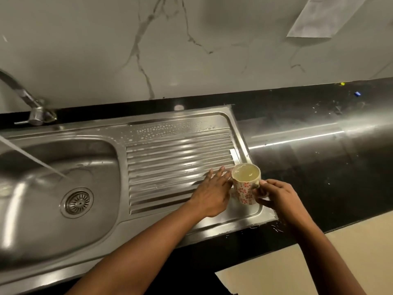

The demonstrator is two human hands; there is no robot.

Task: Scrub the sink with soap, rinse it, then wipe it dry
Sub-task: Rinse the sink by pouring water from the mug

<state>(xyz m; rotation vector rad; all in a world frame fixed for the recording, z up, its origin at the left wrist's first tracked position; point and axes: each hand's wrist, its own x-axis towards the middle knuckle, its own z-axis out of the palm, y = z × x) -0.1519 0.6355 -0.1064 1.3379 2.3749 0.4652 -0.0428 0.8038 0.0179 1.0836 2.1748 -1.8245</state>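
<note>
Right grip curls round mug, full of cloudy liquid, on sink's right front corner; left grip flat, fingers straight on drainboard, just beside mug. Water from tap streams into basin.

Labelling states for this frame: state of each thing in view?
sink basin: wet, drain strainer uncovered
tap: running, stream falls into the basin
drainboard: wet, soap bubbles along its back edge
floral mug: filled nearly to the brim with pale liquid
left hand: open, flat on the drainboard beside the mug
right hand: grips the mug
</note>
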